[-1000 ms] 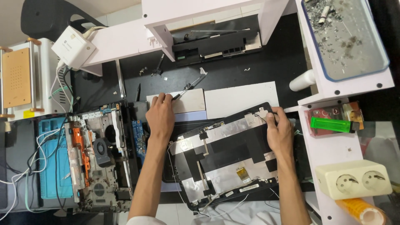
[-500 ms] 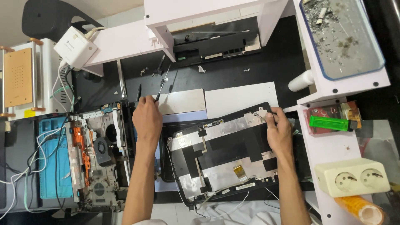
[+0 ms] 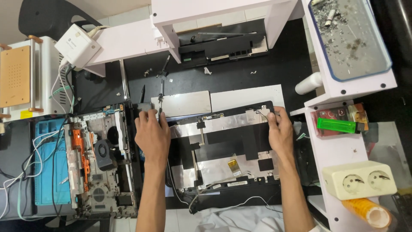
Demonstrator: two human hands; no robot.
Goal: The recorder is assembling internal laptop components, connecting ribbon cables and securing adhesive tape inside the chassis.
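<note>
- Laptop lid back cover [image 3: 227,146], black with silver foil patches, is lying open-side up on the dark bench [image 3: 266,68], its long axis running left to right between the two hands.
- Left hand [image 3: 152,133] is resting palm down at the cover's upper-left corner, fingers bunched and curled over the edge; a slim screwdriver [image 3: 160,99] is poking out beyond the fingertips, and the hand is probably pinching it, though the grip itself is hidden.
- Right hand [image 3: 280,131] is pressing on the cover's upper-right corner, fingers bent and close together around the hinge area, thumb tucked toward the foil; it is gripping the cover rim and nothing else.
- Both hands are touching the cover at opposite ends of its top edge, so neither is nearer; the body of the panel is lying toward the person from the fingers.
- Thin cables [image 3: 214,202] are trailing off the cover's near edge toward a white cloth [image 3: 240,219].
- Stripped laptop base [image 3: 101,163], with its fan exposed, is sitting just beside the left forearm.
- Green lighter [image 3: 337,125] is lying on the white shelf [image 3: 343,150] to the right, near a double socket [image 3: 360,179].
</note>
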